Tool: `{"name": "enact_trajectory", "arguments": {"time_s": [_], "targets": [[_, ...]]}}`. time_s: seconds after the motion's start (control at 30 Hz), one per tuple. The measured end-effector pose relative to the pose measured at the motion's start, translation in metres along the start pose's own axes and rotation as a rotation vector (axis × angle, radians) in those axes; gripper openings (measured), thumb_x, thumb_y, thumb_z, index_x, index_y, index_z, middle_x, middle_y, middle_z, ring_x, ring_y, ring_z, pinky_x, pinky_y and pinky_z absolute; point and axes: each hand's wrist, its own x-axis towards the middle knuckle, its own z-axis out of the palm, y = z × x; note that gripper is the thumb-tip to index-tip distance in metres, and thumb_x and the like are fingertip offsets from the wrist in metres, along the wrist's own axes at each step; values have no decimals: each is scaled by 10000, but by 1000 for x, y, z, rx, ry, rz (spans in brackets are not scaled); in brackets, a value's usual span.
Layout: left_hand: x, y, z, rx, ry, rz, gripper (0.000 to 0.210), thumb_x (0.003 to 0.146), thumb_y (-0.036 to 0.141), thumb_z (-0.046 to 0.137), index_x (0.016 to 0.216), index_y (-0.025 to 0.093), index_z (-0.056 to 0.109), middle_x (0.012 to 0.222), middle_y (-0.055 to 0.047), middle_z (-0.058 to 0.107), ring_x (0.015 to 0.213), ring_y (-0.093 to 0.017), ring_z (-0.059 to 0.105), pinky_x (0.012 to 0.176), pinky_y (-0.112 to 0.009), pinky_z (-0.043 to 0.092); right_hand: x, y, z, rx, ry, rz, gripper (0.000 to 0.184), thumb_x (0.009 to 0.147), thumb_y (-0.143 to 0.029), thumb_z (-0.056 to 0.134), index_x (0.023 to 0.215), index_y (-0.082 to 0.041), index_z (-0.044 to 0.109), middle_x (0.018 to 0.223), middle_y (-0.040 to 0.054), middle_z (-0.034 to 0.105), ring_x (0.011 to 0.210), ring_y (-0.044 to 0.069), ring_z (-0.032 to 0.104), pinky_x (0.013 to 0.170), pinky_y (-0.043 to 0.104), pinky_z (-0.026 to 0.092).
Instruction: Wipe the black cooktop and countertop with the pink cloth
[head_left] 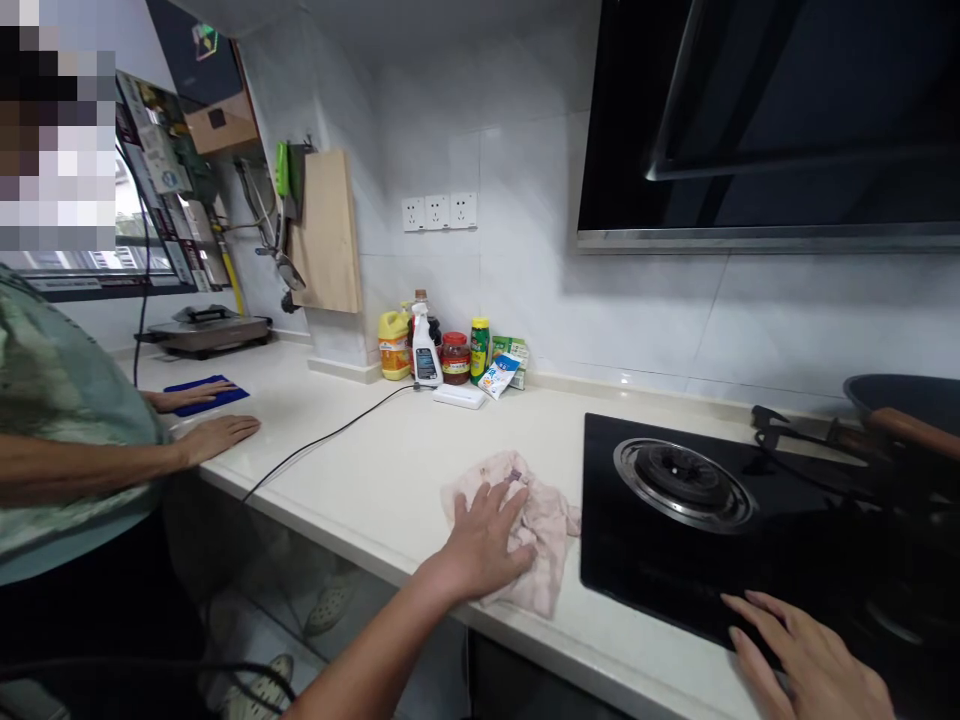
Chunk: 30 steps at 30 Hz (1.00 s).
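Observation:
A crumpled pale pink cloth (551, 540) lies on the white countertop (367, 480), just left of the black gas stove (660, 570). My left hand (491, 540) rests flat on top of this cloth, palm down with fingers spread. At the stove's front edge is my right hand (810, 650), its fingers stretched out over the black surface and nothing seen in them. Part of that hand is cut off by the bottom of the picture.
Another person's hand (221, 437) rests on the counter at left, the other on a blue cloth (206, 397). A spray bottle (425, 350), jars and packets stand by the wall near a white power bank-like box (459, 398). A black cable (322, 437) crosses the counter; a wok (907, 390) sits right.

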Motion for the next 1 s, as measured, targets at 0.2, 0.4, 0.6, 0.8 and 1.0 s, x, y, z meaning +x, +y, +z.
{"name": "enact_trajectory", "arguments": {"time_s": [0.2,0.4,0.6,0.8,1.0], "targets": [[-4,-12,-6,59,-42,68,739,921,278,373,1639,263,199,1714,-22,194,1583,-297,127,1241,-652,78,1,-24,-14,45,44,35,454,965,-484,400,1214,-270,714,1292,100,666,1199,318,602,948,528,484],[-15,-39,-10,179,37,12,713,888,169,373,1590,283,333,1665,-45,350,1560,-319,223,1212,-701,99,5,-30,-18,47,56,51,464,957,-487,389,1175,-266,734,1263,110,669,1193,330,591,923,523,475],[-4,-73,-19,166,253,-109,557,881,123,372,1366,289,589,1497,-82,575,1455,-334,402,1162,-691,199,7,-13,-6,31,39,28,426,928,-484,451,1148,-291,762,1223,97,691,1125,317,626,844,470,496],[3,-73,-20,59,296,-154,354,915,357,453,1212,267,624,1384,-80,634,1293,-291,557,1046,-496,416,20,-38,-17,77,142,19,374,945,-411,458,1128,-263,748,1205,101,692,1090,297,637,855,455,512],[9,-59,-3,194,395,-192,416,955,510,442,1185,199,594,1339,-145,636,1299,-351,525,1055,-548,367,47,-200,-111,443,128,-535,591,982,-237,471,1561,-266,360,1555,80,467,1348,239,517,1056,412,487]]}}
